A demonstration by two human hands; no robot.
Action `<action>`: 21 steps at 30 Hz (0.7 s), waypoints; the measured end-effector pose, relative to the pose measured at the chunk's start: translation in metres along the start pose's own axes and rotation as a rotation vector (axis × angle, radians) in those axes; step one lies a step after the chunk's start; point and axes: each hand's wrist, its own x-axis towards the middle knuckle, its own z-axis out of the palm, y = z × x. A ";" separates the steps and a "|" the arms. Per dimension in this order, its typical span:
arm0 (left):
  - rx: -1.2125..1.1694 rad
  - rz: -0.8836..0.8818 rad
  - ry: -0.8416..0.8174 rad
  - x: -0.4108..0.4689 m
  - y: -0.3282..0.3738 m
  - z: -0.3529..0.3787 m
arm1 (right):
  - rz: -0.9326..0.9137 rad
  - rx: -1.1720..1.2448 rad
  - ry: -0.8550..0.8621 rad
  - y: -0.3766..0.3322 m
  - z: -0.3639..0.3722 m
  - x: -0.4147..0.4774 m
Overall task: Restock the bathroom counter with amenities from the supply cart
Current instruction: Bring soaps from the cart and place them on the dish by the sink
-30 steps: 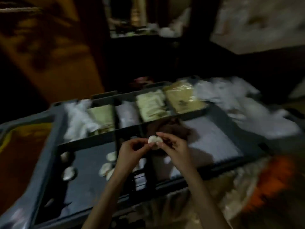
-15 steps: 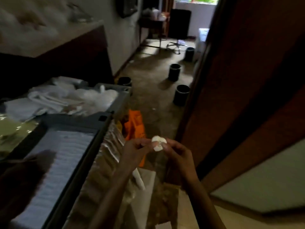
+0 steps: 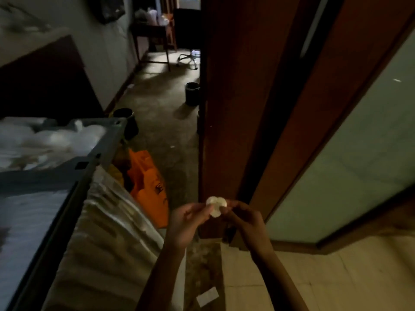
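White-wrapped, the small round amenities [image 3: 216, 206] in the head view sit pinched between your left hand [image 3: 187, 221] and right hand [image 3: 246, 221], equally near both, well right of the grey plastic supply cart [image 3: 103, 144]; no counter shows.

Straight ahead of me stood the wooden door post [image 3: 224, 108], with a frosted glass panel [image 3: 348, 164] to its right and pale floor tiles [image 3: 325, 277] at its foot. Left of the post an orange bag [image 3: 148, 189] slumped on the floor; one black bin [image 3: 192, 94] stood just beside the post, and a second black bin [image 3: 128, 124] stood farther left. Beyond the post I saw a dark table [image 3: 152, 34] and a chair's wheeled base [image 3: 188, 58].
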 end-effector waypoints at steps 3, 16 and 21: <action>0.016 -0.016 -0.068 0.006 -0.004 0.032 | 0.021 -0.028 0.076 0.004 -0.030 -0.004; 0.081 0.029 -0.078 0.014 0.016 0.044 | 0.035 0.057 0.069 -0.006 -0.040 0.011; 0.062 0.065 0.251 -0.008 0.017 -0.054 | 0.055 0.069 -0.293 -0.016 0.059 0.040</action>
